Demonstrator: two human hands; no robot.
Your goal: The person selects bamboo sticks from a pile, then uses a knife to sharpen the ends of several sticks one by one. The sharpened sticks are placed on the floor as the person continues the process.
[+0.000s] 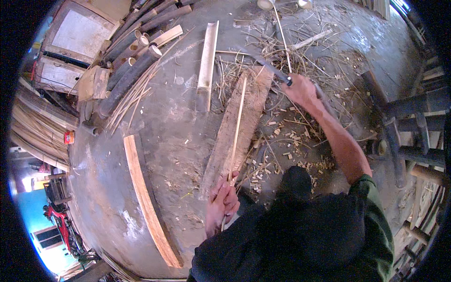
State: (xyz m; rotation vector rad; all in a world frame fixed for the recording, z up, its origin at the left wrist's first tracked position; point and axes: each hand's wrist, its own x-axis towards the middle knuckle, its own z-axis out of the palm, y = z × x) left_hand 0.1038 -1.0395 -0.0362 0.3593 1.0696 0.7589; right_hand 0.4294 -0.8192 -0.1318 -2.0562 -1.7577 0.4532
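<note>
My left hand (223,202) is closed around the lower end of a thin pale bamboo strip (238,122). The strip runs away from me along a worn wooden board (218,150) on the floor. Farther off and to the right, my right hand (302,89) grips a large knife by its dark handle. Its grey blade (270,66) points up and left over the board's far end, and its outline is smeared by motion. Small cut bamboo pieces (277,162) are scattered beside the board.
Curly bamboo shavings (230,73) heap around the board's far end. A split bamboo half (208,61) and a long wooden slat (145,202) lie to the left. Dark bamboo poles (131,77) are stacked at the far left. A bamboo frame (416,105) stands at the right.
</note>
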